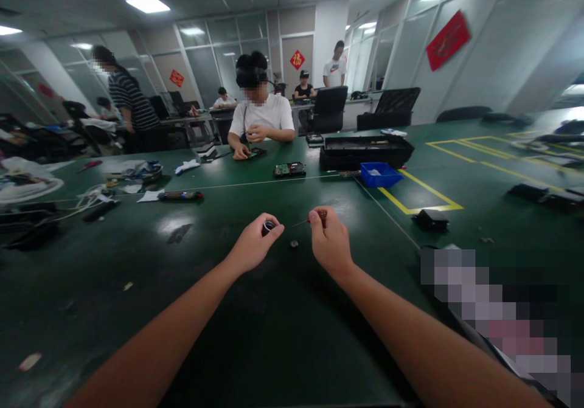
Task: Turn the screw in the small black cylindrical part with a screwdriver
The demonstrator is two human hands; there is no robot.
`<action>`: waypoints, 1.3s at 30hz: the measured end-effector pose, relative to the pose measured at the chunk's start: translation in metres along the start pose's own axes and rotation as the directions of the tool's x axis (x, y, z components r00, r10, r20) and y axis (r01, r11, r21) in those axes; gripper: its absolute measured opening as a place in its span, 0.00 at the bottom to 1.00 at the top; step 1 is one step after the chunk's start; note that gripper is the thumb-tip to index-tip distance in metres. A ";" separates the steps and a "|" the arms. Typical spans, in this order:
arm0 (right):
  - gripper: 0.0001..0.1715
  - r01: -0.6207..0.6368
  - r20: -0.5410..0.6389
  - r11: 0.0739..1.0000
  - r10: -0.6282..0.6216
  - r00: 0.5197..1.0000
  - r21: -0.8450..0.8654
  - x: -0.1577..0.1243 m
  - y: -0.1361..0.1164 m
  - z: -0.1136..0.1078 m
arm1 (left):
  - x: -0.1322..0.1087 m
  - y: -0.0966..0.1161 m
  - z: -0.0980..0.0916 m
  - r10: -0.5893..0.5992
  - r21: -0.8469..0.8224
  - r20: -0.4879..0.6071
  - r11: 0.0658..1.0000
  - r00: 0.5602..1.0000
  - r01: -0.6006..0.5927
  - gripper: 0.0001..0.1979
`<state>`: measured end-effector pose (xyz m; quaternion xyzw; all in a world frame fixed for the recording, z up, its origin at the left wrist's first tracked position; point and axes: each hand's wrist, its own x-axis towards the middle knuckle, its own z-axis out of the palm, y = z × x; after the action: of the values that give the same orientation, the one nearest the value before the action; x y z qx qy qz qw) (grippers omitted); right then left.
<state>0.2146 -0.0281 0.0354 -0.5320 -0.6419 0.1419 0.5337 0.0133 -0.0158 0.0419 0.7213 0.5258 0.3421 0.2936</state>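
Note:
My left hand (256, 241) is closed around a small black round part (269, 228) with a pale rim, held above the green table (274, 335). In my right hand (331, 242) is a screwdriver (301, 222) with a thin shaft, which points left toward the black part without touching it. Its reddish-brown handle lies mostly inside my fingers. Below and between both hands, a small dark round piece (294, 244) rests on the tabletop.
Across the table a person (261, 116) handles a circuit board. Ahead lie a green-and-black board (289, 169), a long black tray (367, 152) and a blue bin (380, 174). A dark cylindrical tool (180, 196) and cables are to the left; a black block (431, 220) is right.

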 end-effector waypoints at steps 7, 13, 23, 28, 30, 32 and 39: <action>0.13 -0.004 -0.020 1.000 0.004 1.000 0.000 0.002 0.000 0.000 | 0.008 0.012 0.010 0.124 0.147 0.178 0.978 0.976 -0.151 0.12; 0.13 -0.001 -0.011 1.000 0.001 1.000 0.004 0.002 0.000 0.000 | 0.020 -0.004 0.029 0.153 0.385 0.276 0.887 0.949 -0.255 0.15; 0.14 -0.004 0.009 1.000 0.004 1.000 0.009 0.001 0.000 -0.001 | 0.028 -0.005 0.023 0.138 0.302 0.261 0.928 0.955 -0.216 0.13; 0.14 -0.017 0.022 0.999 0.016 1.000 0.033 0.001 -0.001 -0.002 | 0.027 -0.018 -0.006 -0.108 -0.166 0.206 0.976 0.973 0.143 0.20; 0.14 -0.025 0.031 0.999 0.024 0.999 0.039 0.001 -0.001 -0.002 | 0.024 -0.026 -0.021 -0.183 -0.391 0.186 0.887 0.965 0.243 0.20; 0.15 -0.026 0.027 0.999 0.025 0.999 0.036 0.001 0.000 -0.002 | 0.019 -0.036 -0.040 -0.249 -0.607 0.166 0.737 0.954 0.298 0.19; 0.15 -0.029 0.029 0.999 0.029 0.999 0.017 0.001 0.001 0.000 | -0.001 -0.070 -0.121 -0.510 -0.875 -0.053 0.438 0.859 0.206 0.06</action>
<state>0.2155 -0.0271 0.0349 -0.5345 -0.6406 0.1627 0.5268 -0.1229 0.0103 0.0581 0.2922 0.4734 0.5898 0.5853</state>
